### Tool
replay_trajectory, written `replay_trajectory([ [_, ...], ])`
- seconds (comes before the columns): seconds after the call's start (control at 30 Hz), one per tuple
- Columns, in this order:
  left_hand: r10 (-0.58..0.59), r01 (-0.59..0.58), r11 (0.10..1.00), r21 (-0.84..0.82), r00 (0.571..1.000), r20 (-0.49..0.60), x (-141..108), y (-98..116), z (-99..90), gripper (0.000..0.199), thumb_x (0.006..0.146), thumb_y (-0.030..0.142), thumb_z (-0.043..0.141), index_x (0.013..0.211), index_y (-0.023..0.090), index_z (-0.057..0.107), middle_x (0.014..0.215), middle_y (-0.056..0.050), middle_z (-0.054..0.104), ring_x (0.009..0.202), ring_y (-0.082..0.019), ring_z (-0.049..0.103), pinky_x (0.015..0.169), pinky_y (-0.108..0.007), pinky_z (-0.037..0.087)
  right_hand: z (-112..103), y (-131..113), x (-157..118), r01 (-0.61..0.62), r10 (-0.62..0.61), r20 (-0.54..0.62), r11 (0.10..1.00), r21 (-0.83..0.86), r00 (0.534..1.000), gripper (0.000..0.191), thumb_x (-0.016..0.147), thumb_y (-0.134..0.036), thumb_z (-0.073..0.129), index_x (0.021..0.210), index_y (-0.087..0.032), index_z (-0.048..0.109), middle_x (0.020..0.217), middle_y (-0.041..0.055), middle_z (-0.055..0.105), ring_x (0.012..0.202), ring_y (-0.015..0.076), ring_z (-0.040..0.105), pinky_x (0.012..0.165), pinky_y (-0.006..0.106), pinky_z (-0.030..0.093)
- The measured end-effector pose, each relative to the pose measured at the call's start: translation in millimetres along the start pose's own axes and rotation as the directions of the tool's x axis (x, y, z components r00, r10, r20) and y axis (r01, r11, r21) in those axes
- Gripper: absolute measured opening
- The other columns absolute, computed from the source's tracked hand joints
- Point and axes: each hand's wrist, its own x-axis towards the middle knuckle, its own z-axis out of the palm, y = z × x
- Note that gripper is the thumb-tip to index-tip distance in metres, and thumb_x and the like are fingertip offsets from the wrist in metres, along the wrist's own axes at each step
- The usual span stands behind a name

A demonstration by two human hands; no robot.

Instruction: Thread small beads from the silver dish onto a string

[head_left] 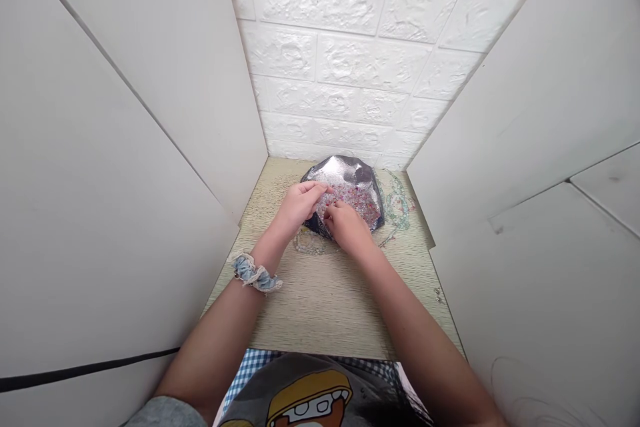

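A silver-lined bag (pixel 337 170) with a dark outer edge lies open at the far end of the table. Many small pink, red and clear beads (pixel 357 200) fill its middle. My left hand (pixel 303 201) is over the bag's left side, thumb and fingertips pinched together. Just to its right, my right hand (pixel 345 223) is above the beads at the near edge, fingers curled and closed. Whatever sits between the fingertips of either hand is too small to make out. A pale bead strand (pixel 309 241) lies partly beneath my hands, in front of the bag.
Green and clear bead strands (pixel 397 203) lie right of the bag. A few tiny shiny pieces (pixel 438 293) rest near the right edge of the wooden table (pixel 320 307). White panels (pixel 150 47) flank both sides, and a white brick-pattern wall (pixel 345 60) stands behind.
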Motion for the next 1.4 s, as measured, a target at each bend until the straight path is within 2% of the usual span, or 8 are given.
replay_trajectory([
  [0.13,0.003,-0.004,0.996,0.091,1.0,0.009,0.8,-1.3,0.2,0.026,0.069,0.037,0.047,0.072,0.013,0.057,0.043,0.007,0.025,0.038,-0.004,0.021,0.039,-0.018,0.016,-3.5,4.9,1.4,0.038,-0.025,-0.097,0.99,0.137,0.995,0.018,0.079,-0.02,0.036,0.077,-0.017,0.054,0.083,0.0067,0.052,0.077,0.0165,0.049,0.063,0.028,0.036],
  [0.23,0.007,-0.009,0.989,0.149,1.0,0.017,1.5,-3.6,0.6,0.022,0.068,0.033,0.046,0.066,0.013,0.056,0.042,0.006,0.027,0.039,-0.004,0.023,0.039,-0.019,0.016,-8.9,10.5,5.3,0.054,0.039,-0.215,0.909,0.413,0.976,0.017,0.078,-0.025,0.038,0.076,-0.018,0.054,0.075,0.0035,0.054,0.071,0.0145,0.049,0.064,0.028,0.038],
  [0.33,-0.001,-0.002,0.983,0.185,1.0,0.021,1.2,-4.5,1.5,0.02,0.068,0.029,0.045,0.063,0.013,0.056,0.04,0.006,0.026,0.039,-0.005,0.022,0.039,-0.019,0.015,-14.1,15.2,7.8,0.026,0.138,-0.146,0.632,0.775,0.98,0.017,0.074,-0.031,0.044,0.078,-0.018,0.054,0.072,0.0012,0.056,0.061,0.0111,0.048,0.059,0.026,0.04],
  [0.43,0.0,-0.007,0.981,0.195,0.999,0.039,-0.2,-3.2,2.7,0.019,0.067,0.028,0.045,0.065,0.014,0.057,0.039,0.006,0.027,0.038,-0.005,0.022,0.039,-0.019,0.015,-16.6,16.7,7.7,0.002,0.117,-0.039,0.299,0.954,0.992,0.019,0.068,-0.033,0.053,0.079,-0.018,0.054,0.076,0.0008,0.058,0.063,0.0095,0.051,0.062,0.025,0.043],
  [0.5,-0.003,-0.008,0.98,0.199,0.999,0.054,-1.2,-1.9,3.4,0.019,0.067,0.028,0.046,0.065,0.013,0.058,0.039,0.006,0.027,0.038,-0.005,0.022,0.038,-0.019,0.015,-17.3,15.8,6.9,-0.014,0.102,-0.004,0.17,0.985,0.995,0.02,0.066,-0.034,0.057,0.078,-0.019,0.054,0.075,0.0002,0.058,0.065,0.0096,0.053,0.066,0.026,0.045],
  [0.57,-0.009,-0.004,0.977,0.212,0.998,0.062,-1.9,-0.9,3.7,0.02,0.067,0.029,0.047,0.064,0.013,0.059,0.041,0.006,0.028,0.039,-0.004,0.022,0.038,-0.019,0.016,-17.9,14.2,6.2,-0.03,0.104,0.019,0.105,0.994,0.994,0.021,0.064,-0.035,0.059,0.077,-0.019,0.055,0.072,-0.0004,0.058,0.066,0.0097,0.054,0.068,0.027,0.046],
  [0.87,0.017,-0.033,0.971,0.238,0.997,0.07,-2.1,-1.3,3.0,0.022,0.067,0.031,0.048,0.06,0.013,0.056,0.044,0.005,0.031,0.041,-0.005,0.024,0.039,-0.019,0.017,-18.8,12.1,5.5,-0.046,0.115,0.043,0.022,0.999,0.992,0.022,0.063,-0.032,0.061,0.077,-0.018,0.054,0.068,-0.0024,0.057,0.064,0.0075,0.054,0.069,0.025,0.047],
  [1.4,0.053,-0.076,0.958,0.276,0.995,0.091,1.4,-6.7,1.3,0.024,0.067,0.033,0.048,0.06,0.012,0.058,0.048,0.004,0.033,0.045,-0.006,0.024,0.042,-0.021,0.016,-16.1,12.5,5.6,-0.017,0.09,0.009,0.089,0.996,0.996,0.018,0.065,-0.029,0.059,0.078,-0.018,0.054,0.072,-0.0023,0.056,0.066,0.0073,0.054,0.073,0.028,0.047],
])
